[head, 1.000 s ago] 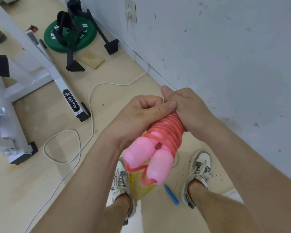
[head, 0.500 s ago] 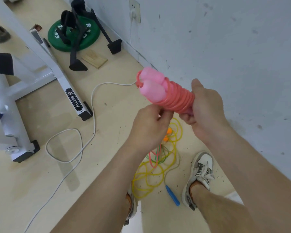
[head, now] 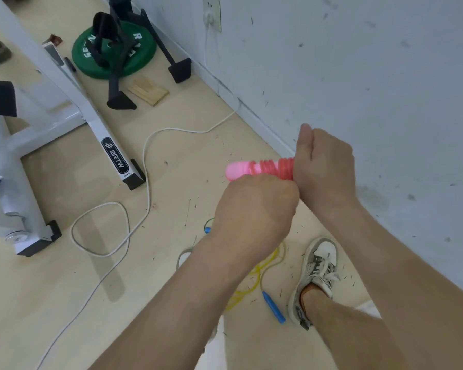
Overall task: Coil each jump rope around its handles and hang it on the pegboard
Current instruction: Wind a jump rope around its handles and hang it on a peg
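A pink jump rope (head: 267,169), its red cord wound tightly round its pink handles, lies level in front of me, handle ends pointing left. My right hand (head: 324,166) grips the right end of the bundle. My left hand (head: 254,209) is curled just below and in front of the handle ends, its fingertips hidden; what they pinch I cannot make out. On the floor below lie a yellow rope (head: 254,279) in loose loops and a blue-handled rope (head: 274,308), partly hidden by my left forearm. No pegboard is in view.
A grey wall (head: 358,76) runs along the right. A white cable (head: 145,166) snakes over the floor from a wall socket (head: 211,12). A white machine frame (head: 64,102), a green weight plate (head: 112,49) with black stands and a wooden block (head: 147,90) lie at upper left. My shoes stand below.
The coiled pink rope has swung from pointing toward me, up to the left, then down to level. My left hand moved from gripping the bundle to a curled fist below the handle ends.
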`<action>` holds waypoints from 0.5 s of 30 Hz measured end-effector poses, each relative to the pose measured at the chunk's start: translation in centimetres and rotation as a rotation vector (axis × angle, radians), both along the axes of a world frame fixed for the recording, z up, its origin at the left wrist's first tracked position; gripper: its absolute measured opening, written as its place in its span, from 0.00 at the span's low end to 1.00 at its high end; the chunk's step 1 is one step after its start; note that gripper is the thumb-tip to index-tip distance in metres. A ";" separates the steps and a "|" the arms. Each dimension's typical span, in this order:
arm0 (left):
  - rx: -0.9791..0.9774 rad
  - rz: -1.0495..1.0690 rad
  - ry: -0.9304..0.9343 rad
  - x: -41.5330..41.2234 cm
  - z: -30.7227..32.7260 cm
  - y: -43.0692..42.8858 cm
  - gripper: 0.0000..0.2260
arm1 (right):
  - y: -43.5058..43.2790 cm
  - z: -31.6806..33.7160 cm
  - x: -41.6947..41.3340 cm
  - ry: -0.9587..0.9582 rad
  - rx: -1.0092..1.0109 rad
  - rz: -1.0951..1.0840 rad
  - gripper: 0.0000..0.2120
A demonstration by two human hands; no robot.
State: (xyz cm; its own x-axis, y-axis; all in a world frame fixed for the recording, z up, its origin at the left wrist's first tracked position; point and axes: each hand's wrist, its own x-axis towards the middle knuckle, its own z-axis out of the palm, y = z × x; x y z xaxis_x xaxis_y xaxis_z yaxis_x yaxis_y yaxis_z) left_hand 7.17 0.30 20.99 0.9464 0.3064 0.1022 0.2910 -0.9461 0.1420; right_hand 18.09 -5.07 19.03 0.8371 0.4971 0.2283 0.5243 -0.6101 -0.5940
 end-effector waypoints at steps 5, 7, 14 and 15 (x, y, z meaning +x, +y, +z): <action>-0.259 -0.012 -0.129 -0.7 0.9 1.6 0.13 | -0.2 0.7 0.6 0.062 -0.205 0.177 0.24; -0.293 0.042 -0.146 -0.7 1.3 2.2 0.15 | -0.3 0.9 0.7 0.098 -0.253 0.245 0.25; -0.820 0.094 -0.129 -1.5 0.4 4.4 0.04 | -0.7 1.7 0.7 0.289 -0.193 0.427 0.26; -0.917 0.100 -0.122 -1.5 0.6 4.4 0.04 | -0.7 1.9 0.8 0.327 -0.176 0.436 0.27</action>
